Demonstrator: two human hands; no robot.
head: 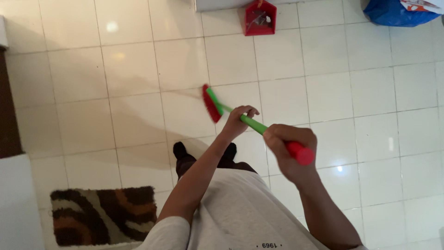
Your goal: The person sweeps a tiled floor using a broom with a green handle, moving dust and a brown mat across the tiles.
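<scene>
1. Broom [240,118]: green shaft, red cap at the near end, red bristle head [211,103] down on the floor tiles [323,92] at frame centre, just ahead of the person's feet [180,150]
2. Right hand [289,150] is wrapped tight round the shaft just under the red cap; left hand [239,119] is curled round the shaft lower down, nearer the head. Both hold the broom, nothing else in them
3. Risk: glare patches on the tiles suggest a glossy floor; the feet sit close behind the head, so a short pull-stroke could catch them or the bristles could skid
4. Risk: the brown patterned rug [104,215] at lower left lies near the feet; a backward step or a sweep that way could snag its edge or push dirt into the pile
5. Risk: the red dustpan [260,18] at top centre stands against a white base; a long forward stroke could knock it over and spill what is in it
6. Edges: dark furniture edge [9,111] along the left, white surface at lower left, blue bag [393,13] at upper right
7. Open room: widest to the right and centre-top of the frame, bare tiles; tightest at lower left
</scene>
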